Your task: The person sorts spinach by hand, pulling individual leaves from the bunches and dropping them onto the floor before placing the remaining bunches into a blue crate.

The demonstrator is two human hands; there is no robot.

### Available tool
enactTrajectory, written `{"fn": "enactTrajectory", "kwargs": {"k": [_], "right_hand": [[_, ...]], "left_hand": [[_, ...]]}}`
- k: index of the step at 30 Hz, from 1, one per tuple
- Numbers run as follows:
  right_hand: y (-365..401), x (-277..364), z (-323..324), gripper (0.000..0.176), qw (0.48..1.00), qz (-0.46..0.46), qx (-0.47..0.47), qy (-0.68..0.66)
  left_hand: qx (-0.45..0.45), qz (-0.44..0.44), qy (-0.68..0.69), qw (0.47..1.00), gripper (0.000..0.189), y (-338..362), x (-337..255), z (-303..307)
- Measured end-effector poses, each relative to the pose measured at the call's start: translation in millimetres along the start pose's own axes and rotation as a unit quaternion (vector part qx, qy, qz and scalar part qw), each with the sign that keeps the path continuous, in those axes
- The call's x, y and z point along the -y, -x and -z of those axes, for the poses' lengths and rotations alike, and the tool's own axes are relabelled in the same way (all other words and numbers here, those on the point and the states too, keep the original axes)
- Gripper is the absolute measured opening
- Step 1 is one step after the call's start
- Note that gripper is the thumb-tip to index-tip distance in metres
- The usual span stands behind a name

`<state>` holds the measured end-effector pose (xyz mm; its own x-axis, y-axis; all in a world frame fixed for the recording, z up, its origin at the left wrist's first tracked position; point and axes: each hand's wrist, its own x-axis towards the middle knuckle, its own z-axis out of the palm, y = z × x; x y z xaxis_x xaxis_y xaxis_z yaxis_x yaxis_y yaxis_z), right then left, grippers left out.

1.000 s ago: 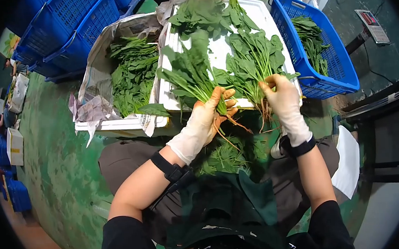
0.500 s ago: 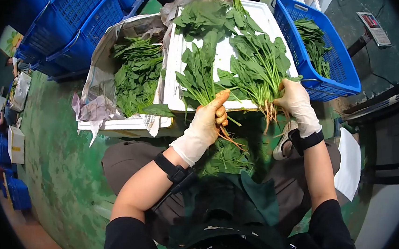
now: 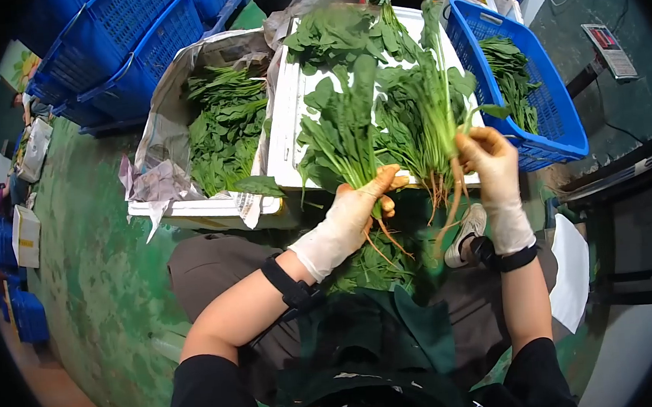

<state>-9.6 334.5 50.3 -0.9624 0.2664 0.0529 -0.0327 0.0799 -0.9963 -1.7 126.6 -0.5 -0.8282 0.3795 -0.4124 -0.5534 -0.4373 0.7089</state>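
Note:
My left hand (image 3: 359,215), in a pale glove, is closed round the stems of a leafy green bunch (image 3: 344,141), its orange roots hanging below. My right hand (image 3: 490,166), also gloved, pinches a leafy plant (image 3: 435,107) near its root, to the right of the bunch. Behind that plant, a pile of greens (image 3: 404,121) with thin roots lies on the white foam lid (image 3: 289,149). More leaves (image 3: 332,35) lie at the far end of the lid.
Left of the lid stands a paper-lined foam box (image 3: 208,213) of greens. A blue basket (image 3: 565,127) with greens is at the right, a scale display (image 3: 611,51) beyond it. Cut leaves (image 3: 373,265) lie on the floor between my legs. Stacked blue crates (image 3: 132,73) stand back left.
My right hand has lifted a plant from the pile and moved slightly right. My left hand, with its bunch, has shifted right and slightly down.

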Motion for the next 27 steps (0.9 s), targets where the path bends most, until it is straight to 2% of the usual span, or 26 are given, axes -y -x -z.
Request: {"fn": "enactTrajectory", "kwargs": {"k": [3, 5, 6, 7, 8, 11, 13, 14, 15, 17, 18, 19, 21, 22, 23, 25, 27], "right_hand": [[25, -23, -24, 0.023, 0.994, -0.015, 0.07, 0.079], [34, -43, -34, 0.023, 0.993, -0.016, 0.082, 0.08], [36, -54, -37, 0.021, 0.99, 0.032, 0.071, 0.118], [42, -46, -43, 0.021, 0.994, 0.011, 0.078, 0.08], [46, -44, -45, 0.021, 0.991, 0.014, 0.083, 0.102], [56, -42, -49, 0.021, 0.988, 0.035, 0.083, 0.123], [59, -41, -50, 0.017, 0.988, 0.027, 0.111, 0.102], [61, -40, -53, 0.016, 0.99, 0.003, 0.132, -0.039], [64, -43, -55, 0.016, 0.991, 0.002, 0.131, -0.04], [69, -43, -59, 0.016, 0.983, 0.139, 0.106, -0.053], [68, -36, -56, 0.016, 0.974, 0.179, 0.135, -0.021], [68, -38, -54, 0.016, 0.974, 0.178, 0.134, -0.022], [67, -44, -51, 0.017, 0.951, 0.279, 0.135, 0.019], [70, -13, -50, 0.02, 0.936, 0.301, 0.159, 0.093], [68, -18, -48, 0.02, 0.936, 0.301, 0.159, 0.094], [62, -29, -43, 0.024, 0.903, 0.379, 0.159, 0.129], [66, -25, -42, 0.025, 0.911, 0.355, 0.177, 0.117]], "left_hand": [[-0.05, 0.049, 0.003, 0.998, 0.036, -8, 14, -4], [-0.052, 0.069, 0.048, 0.995, 0.032, -10, 22, -1], [-0.052, 0.071, 0.046, 0.995, 0.032, -12, 26, 2], [-0.055, 0.082, 0.068, 0.993, 0.031, -14, 28, 4], [-0.059, 0.093, 0.09, 0.99, 0.029, -15, 29, 5], [-0.026, 0.059, 0.102, 0.993, 0.028, -14, 29, 5], [-0.02, 0.041, 0.103, 0.994, 0.027, -13, 25, 7], [-0.013, 0.022, 0.106, 0.994, 0.026, -12, 22, 8], [-0.013, 0.023, 0.105, 0.994, 0.026, -12, 20, 8], [0.027, -0.005, 0.15, 0.988, 0.032, -14, 15, 9], [0.051, -0.02, 0.159, 0.986, 0.033, -15, 14, 9], [0.051, -0.02, 0.158, 0.986, 0.033, -13, 12, 8], [0.08, -0.04, 0.128, 0.988, 0.028, -7, 7, 4], [0.08, -0.04, 0.128, 0.988, 0.028, -4, 4, 1], [0.072, -0.032, 0.132, 0.988, 0.026, -1, 2, -2], [0.064, -0.025, 0.138, 0.988, 0.025, 4, -3, -3], [0.046, -0.011, 0.134, 0.99, 0.022, 5, -6, -3]]}}
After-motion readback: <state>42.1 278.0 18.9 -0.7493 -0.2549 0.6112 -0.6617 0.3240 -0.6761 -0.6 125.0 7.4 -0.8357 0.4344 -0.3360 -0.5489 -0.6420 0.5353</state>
